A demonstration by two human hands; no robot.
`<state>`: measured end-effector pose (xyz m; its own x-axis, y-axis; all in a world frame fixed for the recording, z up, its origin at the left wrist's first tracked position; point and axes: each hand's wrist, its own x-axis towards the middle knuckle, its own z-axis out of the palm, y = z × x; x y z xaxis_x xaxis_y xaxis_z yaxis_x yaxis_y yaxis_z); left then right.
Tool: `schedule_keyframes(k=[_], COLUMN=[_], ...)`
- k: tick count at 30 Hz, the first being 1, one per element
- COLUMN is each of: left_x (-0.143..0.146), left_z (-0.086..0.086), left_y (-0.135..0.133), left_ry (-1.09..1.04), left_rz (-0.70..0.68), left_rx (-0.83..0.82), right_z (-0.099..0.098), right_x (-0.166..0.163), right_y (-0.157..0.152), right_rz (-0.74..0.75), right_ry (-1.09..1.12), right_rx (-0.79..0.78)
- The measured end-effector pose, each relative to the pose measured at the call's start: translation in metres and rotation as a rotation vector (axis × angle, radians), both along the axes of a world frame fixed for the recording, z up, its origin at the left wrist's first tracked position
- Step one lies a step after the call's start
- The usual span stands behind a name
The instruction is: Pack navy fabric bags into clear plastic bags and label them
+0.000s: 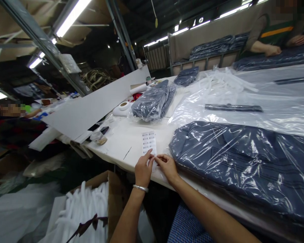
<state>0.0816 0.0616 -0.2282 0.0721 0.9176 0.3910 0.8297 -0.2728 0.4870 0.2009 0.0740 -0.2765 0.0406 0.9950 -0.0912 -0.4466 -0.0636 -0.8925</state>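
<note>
A white sheet of barcode stickers (pixel 149 142) lies near the front edge of the white table (pixel 121 141). My left hand (pixel 143 169), with a metal bangle at the wrist, pinches the sheet's lower edge. My right hand (pixel 168 165) meets it there, fingers pinched at the same edge. Just right of my hands lies a folded dark blue garment in a clear plastic bag (pixel 243 162).
A stack of bagged blue garments (pixel 153 101) and a tape roll (pixel 123 106) sit farther back. Loose plastic sheeting (pixel 233 101) covers the right side. A white board (pixel 96 108) leans at left. A cardboard box of white hangers (pixel 83 209) stands below. Another person (pixel 273 30) works at the back right.
</note>
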Motion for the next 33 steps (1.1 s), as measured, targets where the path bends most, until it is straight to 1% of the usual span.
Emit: schedule_keyframes(k=[3,5,13,16,19,23,25,27,29,33], left_x=[-0.001,-0.002,0.000,0.001,0.003,0.004,0.005,0.007,0.008,0.008], left_z=[-0.002,-0.003,-0.008,-0.009,-0.007,-0.007,-0.009,-0.011,-0.013,-0.016], left_y=[0.005,0.007,0.007,0.008,0.007,0.007,0.007,0.008,0.010,0.017], left_ry=[-0.002,0.034,0.318,0.397,0.410,0.368,0.291,0.139,-0.078,-0.605], left_rz=[-0.014,-0.038,-0.087,-0.081,-0.066,-0.057,-0.041,-0.010,0.024,0.098], left_rx=[-0.026,-0.009,0.154,0.185,0.191,0.169,0.133,0.074,-0.003,-0.139], right_z=[0.000,-0.002,-0.015,-0.018,-0.016,-0.012,-0.010,-0.010,-0.010,-0.012], right_x=[0.001,0.002,-0.003,-0.004,-0.005,-0.006,-0.006,-0.006,-0.007,-0.008], right_y=[-0.002,-0.003,-0.001,0.000,-0.001,-0.003,-0.004,-0.004,-0.004,-0.002], right_rz=[-0.006,-0.010,-0.031,-0.036,-0.040,-0.035,-0.027,-0.017,-0.010,-0.029], right_ry=[-0.036,-0.056,-0.133,-0.145,-0.146,-0.128,-0.110,-0.087,-0.067,-0.041], right_rx=[0.041,0.070,0.133,0.143,0.144,0.127,0.109,0.083,0.049,-0.026])
